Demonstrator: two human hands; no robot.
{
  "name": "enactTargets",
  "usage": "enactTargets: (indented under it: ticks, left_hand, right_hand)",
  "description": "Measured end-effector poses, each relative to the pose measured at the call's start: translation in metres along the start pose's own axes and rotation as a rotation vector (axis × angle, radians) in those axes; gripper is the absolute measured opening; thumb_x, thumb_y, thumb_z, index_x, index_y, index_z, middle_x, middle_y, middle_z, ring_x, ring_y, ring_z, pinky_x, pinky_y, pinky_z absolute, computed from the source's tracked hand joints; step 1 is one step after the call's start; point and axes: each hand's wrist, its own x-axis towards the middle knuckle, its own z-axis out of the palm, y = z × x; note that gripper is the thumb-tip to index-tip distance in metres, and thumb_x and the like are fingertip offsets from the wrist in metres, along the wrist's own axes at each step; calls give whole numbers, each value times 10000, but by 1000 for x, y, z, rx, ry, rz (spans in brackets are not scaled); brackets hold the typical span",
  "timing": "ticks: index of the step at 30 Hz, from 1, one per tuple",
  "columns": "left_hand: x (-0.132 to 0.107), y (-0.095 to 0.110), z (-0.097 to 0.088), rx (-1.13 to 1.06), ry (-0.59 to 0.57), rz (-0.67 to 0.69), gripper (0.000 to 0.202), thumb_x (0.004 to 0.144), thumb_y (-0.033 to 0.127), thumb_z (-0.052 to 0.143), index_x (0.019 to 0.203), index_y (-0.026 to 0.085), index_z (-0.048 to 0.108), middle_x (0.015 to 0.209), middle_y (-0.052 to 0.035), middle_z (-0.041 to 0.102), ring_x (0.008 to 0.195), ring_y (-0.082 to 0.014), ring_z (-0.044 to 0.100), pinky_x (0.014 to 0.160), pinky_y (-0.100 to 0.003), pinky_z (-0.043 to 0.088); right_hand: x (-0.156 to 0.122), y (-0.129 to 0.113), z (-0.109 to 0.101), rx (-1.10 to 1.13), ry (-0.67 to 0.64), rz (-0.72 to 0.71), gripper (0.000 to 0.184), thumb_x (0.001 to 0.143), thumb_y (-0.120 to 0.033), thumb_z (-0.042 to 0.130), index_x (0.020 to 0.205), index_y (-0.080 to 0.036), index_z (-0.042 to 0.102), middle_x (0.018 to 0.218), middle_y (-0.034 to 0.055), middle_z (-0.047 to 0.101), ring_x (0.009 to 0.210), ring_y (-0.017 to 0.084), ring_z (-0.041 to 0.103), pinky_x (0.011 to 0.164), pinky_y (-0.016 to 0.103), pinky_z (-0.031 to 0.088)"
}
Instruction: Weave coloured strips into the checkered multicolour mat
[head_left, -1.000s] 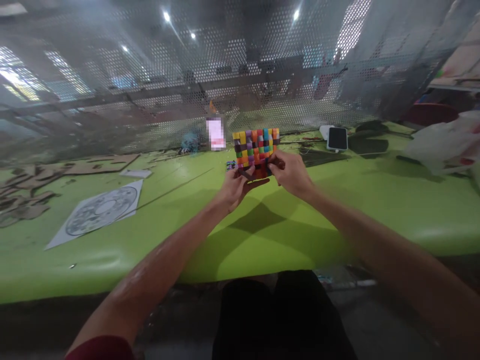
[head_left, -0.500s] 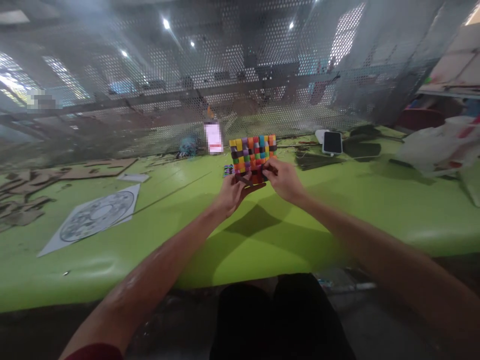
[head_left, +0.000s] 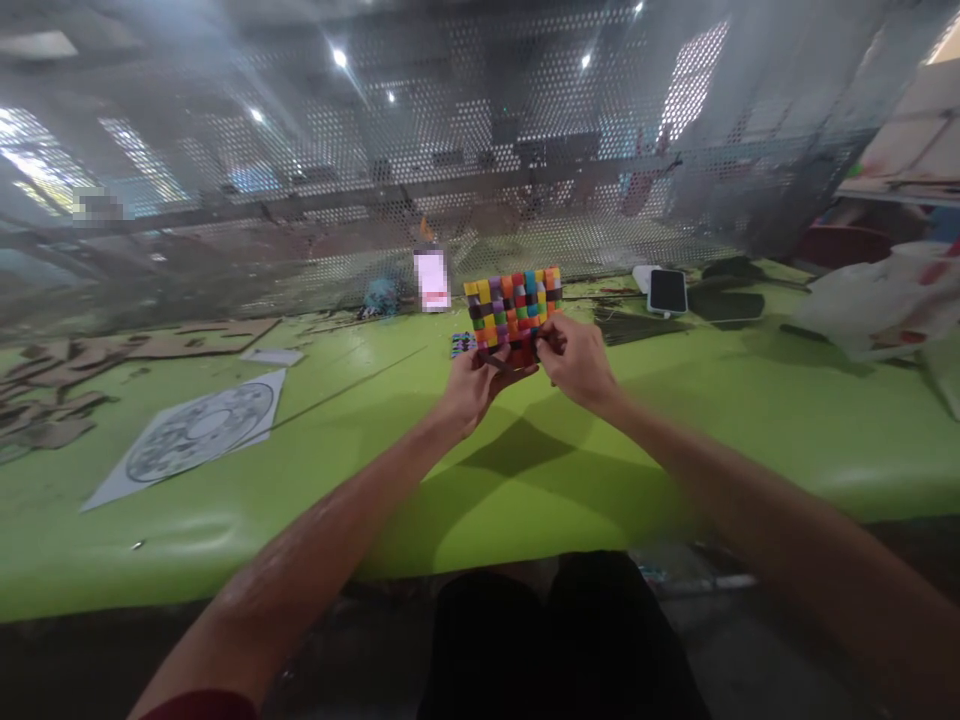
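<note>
A multicoloured woven panel of flat strips (head_left: 514, 303) is held up above the green table, its weave in yellow, orange, purple, red, blue and black. My left hand (head_left: 474, 385) grips its lower left edge, thumb in front and fingers behind and below. At the lower right edge, my right hand (head_left: 574, 358) pinches with thumb and forefinger; the small dark bit between those fingertips seems to be a strip end of the panel. Behind my left fingers lies a small patterned piece (head_left: 463, 345) in blue, pink and black, partly covered.
The green table (head_left: 360, 480) carries a paper with a printed ring pattern (head_left: 202, 430) and brown cardboard scraps (head_left: 120, 355) at left. Toward the back right lie a phone (head_left: 667, 292), dark flat strips (head_left: 645, 326) and a white plastic bag (head_left: 862, 305). A perforated metal screen (head_left: 480, 170) stands behind.
The whole scene shifts slightly right in view. Both hands keep hold of the woven panel, and my right fingers have shifted only slightly at its lower right edge.
</note>
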Motion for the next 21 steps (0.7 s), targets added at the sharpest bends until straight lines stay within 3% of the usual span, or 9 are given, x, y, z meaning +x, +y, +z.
enactTargets:
  ticks: [9,15,21]
  left_hand:
    - [-2,3,2,-1,-19,5,328,795,348,868,973,114,721,1160,-188,771,1281,-377,656,1113,-577,528]
    - [-1,7,4,13,18,-48,266,812,264,844,985,104,721,1117,-190,781,1257,-371,674,1111,-582,531]
    - [0,9,7,20,44,-65,265,808,223,841,1013,101,726,1117,-177,784,1216,-348,698,1091,-569,553]
  right_hand:
    - [2,-1,-6,177,-43,33,104,841,-214,598,889,-242,510,638,-20,559,557,162,527,511,297,451]
    - [3,3,-6,133,-134,78,56,882,-203,568,831,-219,553,697,17,579,582,157,520,534,310,471]
    - [1,8,2,116,-114,111,68,885,-190,540,836,-228,513,732,28,599,644,178,558,592,326,502]
